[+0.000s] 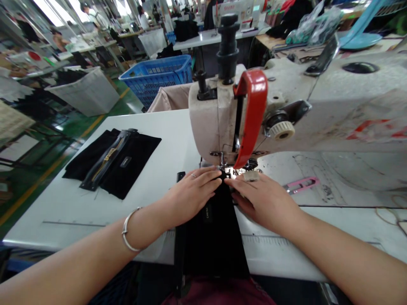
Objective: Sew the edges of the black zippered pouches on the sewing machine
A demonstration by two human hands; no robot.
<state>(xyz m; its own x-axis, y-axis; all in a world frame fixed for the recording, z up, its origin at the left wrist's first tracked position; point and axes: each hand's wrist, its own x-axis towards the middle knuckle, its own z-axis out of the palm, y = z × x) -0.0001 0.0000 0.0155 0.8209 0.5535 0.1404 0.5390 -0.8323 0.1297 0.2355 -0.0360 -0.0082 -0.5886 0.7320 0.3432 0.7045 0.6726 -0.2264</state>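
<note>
A black fabric piece [216, 241] with a small label runs from the front table edge up to the needle of a sewing machine [210, 114]. My left hand [190, 192] lies flat on it, fingers stretched toward the presser foot [223, 169]. From the other side my right hand [260, 199] rests its fingertips at the fabric's right edge, close to the foot, with fingers extended and the thumb lower down. A dark strip [180, 245] follows the fabric's left side. Under my fingers the stitching point is partly hidden.
Black fabric pieces with a zipper [114, 161] lie on the white table [171, 131] to the left. Pink thread snips [302, 185] rest on the machine bed. Beyond the table stand a blue basket [155, 72] and a white bin [87, 93]; people work farther back.
</note>
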